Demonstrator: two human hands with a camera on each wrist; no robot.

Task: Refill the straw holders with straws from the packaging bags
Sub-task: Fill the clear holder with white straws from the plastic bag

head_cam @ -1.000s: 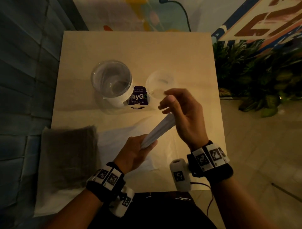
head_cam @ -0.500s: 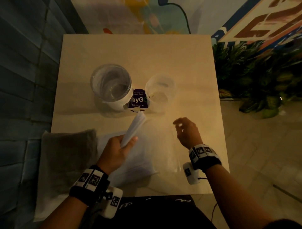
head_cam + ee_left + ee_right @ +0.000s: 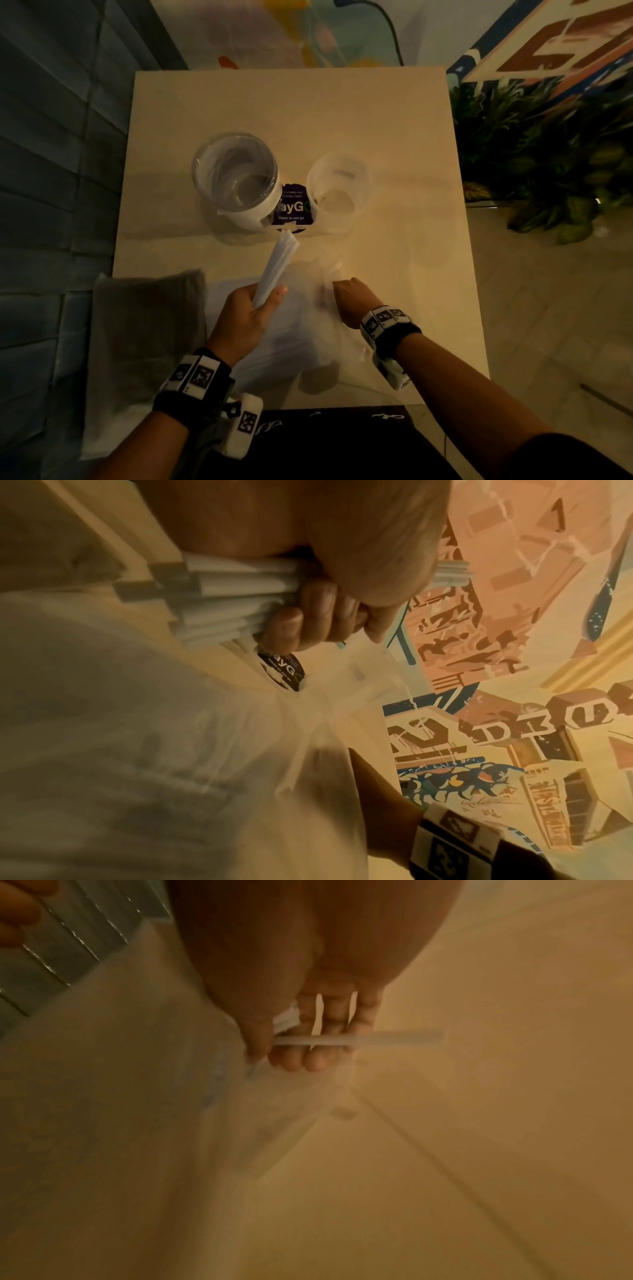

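The table (image 3: 376,113) carries all task items. On its near half lies a translucent packaging bag (image 3: 301,339), slack and crumpled, between the two forearms. At the near left edge lies a grey cloth (image 3: 147,329), not involved in the present step.

At mid-table stand two clear straw holders. The large holder (image 3: 236,178), on the left, contains a few pale straws leaning against its wall. The small holder (image 3: 339,190), on the right, appears nearly empty; its contents cannot be confirmed. A dark round sticker (image 3: 290,210) lies on the table between them.

The left hand (image 3: 248,313) is closed around a bundle of white straws (image 3: 277,267). The bundle points away from the person, with its far ends just short of the large holder and the sticker. The left wrist view confirms the fingers (image 3: 308,620) wrapped fully round the bundle.

The right hand (image 3: 349,298) rests on the bag at its far end. The right wrist view shows a single straw (image 3: 377,1038) pinched between thumb and fingers, beside the bag film.

Step in hand, as judged: transfer of straws from bag to holder, with the refill at an early stage.

The next move calls for:
1. Raising the bundle above a holder rim.
2. Tilting it toward upright.
3. Lowering the ends inside before release, so that no straw catches the rim or tips the light holder.
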